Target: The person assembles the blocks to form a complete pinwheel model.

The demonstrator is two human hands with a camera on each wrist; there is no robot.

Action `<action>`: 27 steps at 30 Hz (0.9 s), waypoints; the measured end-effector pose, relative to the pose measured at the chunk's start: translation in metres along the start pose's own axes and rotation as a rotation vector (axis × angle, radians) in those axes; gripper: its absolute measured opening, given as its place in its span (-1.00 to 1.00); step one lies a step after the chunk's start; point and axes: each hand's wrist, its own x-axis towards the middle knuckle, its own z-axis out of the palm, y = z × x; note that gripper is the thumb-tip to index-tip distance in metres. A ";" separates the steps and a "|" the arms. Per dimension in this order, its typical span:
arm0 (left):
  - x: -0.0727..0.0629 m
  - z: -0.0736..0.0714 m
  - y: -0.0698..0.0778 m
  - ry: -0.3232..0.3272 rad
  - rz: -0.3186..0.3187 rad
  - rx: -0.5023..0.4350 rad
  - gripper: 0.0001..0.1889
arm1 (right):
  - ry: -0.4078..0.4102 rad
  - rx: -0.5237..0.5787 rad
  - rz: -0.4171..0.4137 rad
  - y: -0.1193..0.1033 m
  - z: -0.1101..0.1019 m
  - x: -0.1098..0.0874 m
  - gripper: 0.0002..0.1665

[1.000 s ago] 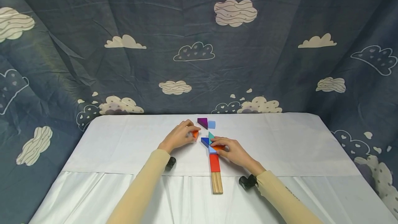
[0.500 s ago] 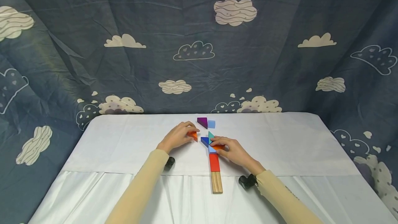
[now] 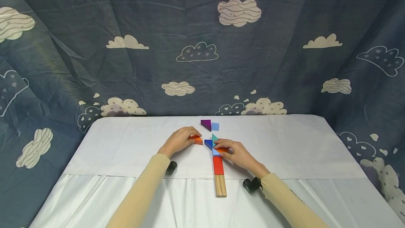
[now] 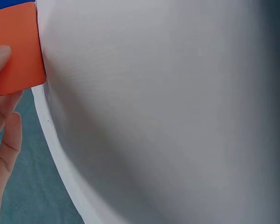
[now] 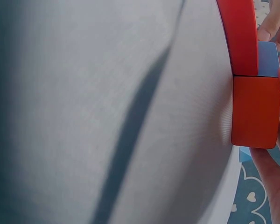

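Note:
In the head view my left hand (image 3: 179,140) pinches an orange block (image 3: 198,140) just left of a dark blue triangular block (image 3: 208,144). Its broad orange face (image 4: 19,49) fills the upper left of the left wrist view, the thumb lying against it. My right hand (image 3: 238,155) holds a second orange block (image 3: 222,150) by its sides, partly hidden under the fingers. That block touches a light blue triangular block (image 3: 216,153). A teal triangle (image 3: 214,138) stands behind it. Toward me, a red block (image 3: 218,165) and a bare wooden block (image 3: 220,185) continue the row.
A purple block (image 3: 206,124) and a small light blue block (image 3: 215,126) lie farther back on the white cloth (image 3: 284,143). Behind the table hangs a dark curtain (image 3: 202,73) with cloud prints. Black wrist cameras sit below both hands.
The left hand has drawn slightly left and lower, and its orange block has turned from a steep tilt to lying nearly level. The right hand keeps still.

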 end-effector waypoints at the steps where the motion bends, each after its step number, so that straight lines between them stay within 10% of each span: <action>1: -0.001 0.000 0.000 0.001 -0.003 -0.004 -0.73 | 0.000 0.001 0.002 0.000 0.000 0.000 -0.68; 27: -0.009 0.007 0.025 0.030 0.056 -0.072 -0.74 | -0.010 0.005 0.039 -0.001 0.001 -0.001 -0.67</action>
